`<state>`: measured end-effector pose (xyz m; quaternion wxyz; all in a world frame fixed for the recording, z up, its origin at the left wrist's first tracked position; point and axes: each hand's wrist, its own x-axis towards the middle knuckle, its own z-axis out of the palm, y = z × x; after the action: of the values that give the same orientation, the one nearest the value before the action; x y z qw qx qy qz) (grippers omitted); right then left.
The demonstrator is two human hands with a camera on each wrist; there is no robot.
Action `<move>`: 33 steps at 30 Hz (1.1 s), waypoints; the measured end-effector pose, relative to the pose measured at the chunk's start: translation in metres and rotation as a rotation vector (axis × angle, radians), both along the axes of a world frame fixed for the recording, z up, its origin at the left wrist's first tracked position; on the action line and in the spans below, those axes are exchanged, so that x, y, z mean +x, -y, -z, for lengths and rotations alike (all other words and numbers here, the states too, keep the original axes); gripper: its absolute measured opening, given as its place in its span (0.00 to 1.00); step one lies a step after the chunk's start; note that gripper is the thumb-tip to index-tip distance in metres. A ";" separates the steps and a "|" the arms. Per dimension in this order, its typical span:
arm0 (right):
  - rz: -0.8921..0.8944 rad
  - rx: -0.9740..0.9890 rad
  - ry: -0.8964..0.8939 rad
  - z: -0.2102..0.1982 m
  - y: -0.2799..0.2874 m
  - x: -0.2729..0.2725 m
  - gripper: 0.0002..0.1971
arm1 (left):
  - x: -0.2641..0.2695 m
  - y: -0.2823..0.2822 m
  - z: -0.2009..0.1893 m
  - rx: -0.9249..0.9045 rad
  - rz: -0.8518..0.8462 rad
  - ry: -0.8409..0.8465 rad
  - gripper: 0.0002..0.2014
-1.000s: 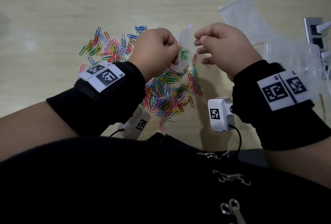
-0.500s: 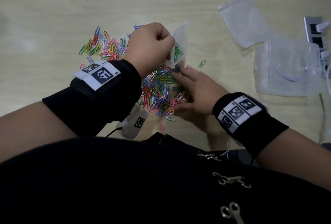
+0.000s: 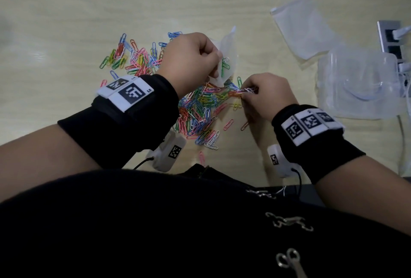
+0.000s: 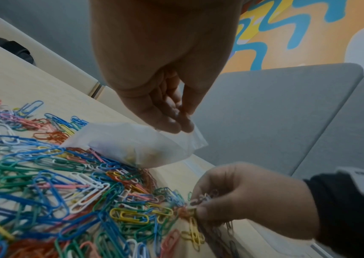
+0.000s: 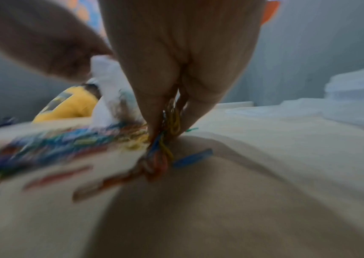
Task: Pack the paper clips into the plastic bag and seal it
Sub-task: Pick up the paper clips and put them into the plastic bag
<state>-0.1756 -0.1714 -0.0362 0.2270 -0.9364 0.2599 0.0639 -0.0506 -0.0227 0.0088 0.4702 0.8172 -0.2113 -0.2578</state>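
Right hand (image 3: pixel 265 94): thumb and fingers pinched together on a small bunch of paper clips (image 3: pixel 248 91), at the right edge of the paper-clip pile (image 3: pixel 198 113). Left hand (image 3: pixel 189 59): fingertips (image 4: pixel 172 122) closed on the rim of the small clear plastic bag (image 4: pixel 132 143), held tilted with its lower end touching the pile; a few clips lie inside. The pile spreads over the pale wooden table (image 3: pixel 66 10). Farther right: a spare empty bag (image 3: pixel 304 26) and a clear plastic container (image 3: pixel 360 82).
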 end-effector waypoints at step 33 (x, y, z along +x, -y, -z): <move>-0.041 0.108 -0.203 0.011 -0.026 0.027 0.36 | 0.008 -0.001 -0.012 -0.111 -0.178 0.054 0.05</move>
<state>-0.1490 -0.1458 -0.0470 0.2485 -0.9166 0.2584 0.1769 -0.0423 -0.0213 0.0210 0.5299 0.8120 -0.1645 -0.1809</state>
